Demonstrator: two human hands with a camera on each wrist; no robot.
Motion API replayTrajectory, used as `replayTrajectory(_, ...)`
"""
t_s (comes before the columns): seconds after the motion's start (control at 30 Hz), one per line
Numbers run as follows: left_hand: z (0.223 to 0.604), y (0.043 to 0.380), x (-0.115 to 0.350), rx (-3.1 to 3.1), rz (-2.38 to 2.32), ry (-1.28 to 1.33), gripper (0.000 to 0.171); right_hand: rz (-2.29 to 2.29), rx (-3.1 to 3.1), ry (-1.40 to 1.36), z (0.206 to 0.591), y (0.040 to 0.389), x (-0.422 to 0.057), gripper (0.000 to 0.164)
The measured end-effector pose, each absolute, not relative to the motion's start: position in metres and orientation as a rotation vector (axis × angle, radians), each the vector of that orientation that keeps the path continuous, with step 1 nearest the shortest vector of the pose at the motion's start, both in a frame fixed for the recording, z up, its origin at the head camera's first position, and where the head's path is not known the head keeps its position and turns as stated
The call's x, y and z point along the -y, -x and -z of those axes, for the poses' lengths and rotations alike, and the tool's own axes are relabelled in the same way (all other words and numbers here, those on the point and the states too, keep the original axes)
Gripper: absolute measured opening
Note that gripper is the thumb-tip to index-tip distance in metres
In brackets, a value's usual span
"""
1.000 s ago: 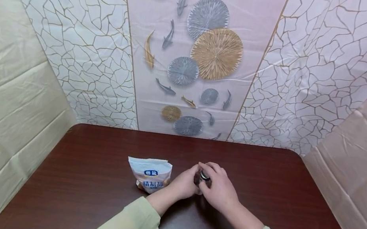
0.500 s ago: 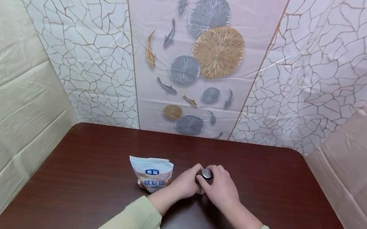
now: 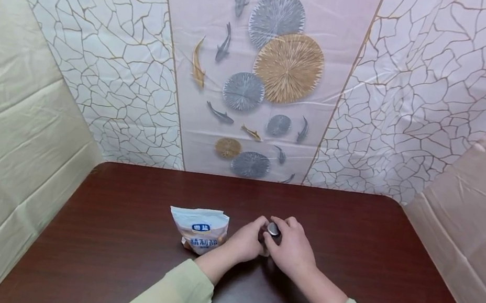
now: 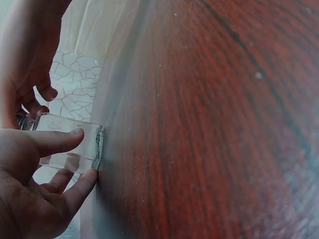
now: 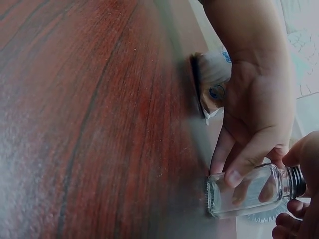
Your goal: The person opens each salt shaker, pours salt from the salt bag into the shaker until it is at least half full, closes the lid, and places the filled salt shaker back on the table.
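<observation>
A small clear glass bottle with a screw cap stands upright on the table between my hands. My left hand grips the bottle's body, thumb on one side and fingers round the other. In the left wrist view this hand sits low, close to the bottle's base. Up at the cap, which has a silver top and dark ridged sides, my right hand pinches it between thumb and fingers. Through the glass I see fingers behind it; no contents are discernible.
Left of my hands, a pale blue and white bag with blue Chinese lettering stands on the dark red-brown table. A patterned cloth hangs behind the table's far edge, with beige cloth along the sides.
The right hand's fingers have shifted round the cap, so that its silver top now shows. My left hand stays on the bottle, and the bag has not moved.
</observation>
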State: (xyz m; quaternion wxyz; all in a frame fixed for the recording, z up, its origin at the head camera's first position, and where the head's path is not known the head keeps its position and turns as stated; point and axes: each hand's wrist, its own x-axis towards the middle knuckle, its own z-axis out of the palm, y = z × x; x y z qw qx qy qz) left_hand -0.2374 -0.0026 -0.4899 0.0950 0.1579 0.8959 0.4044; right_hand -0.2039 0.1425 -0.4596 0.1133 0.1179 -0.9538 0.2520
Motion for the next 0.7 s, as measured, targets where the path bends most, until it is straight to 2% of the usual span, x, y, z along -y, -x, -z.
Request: replayTrajectory(0.7,0.4852,0.2361,0.0051,-2.657,-1.203,-0.515,0.048,-0.692,2.673,-0.553,0.4581,0.2017,-0.1461,0.037)
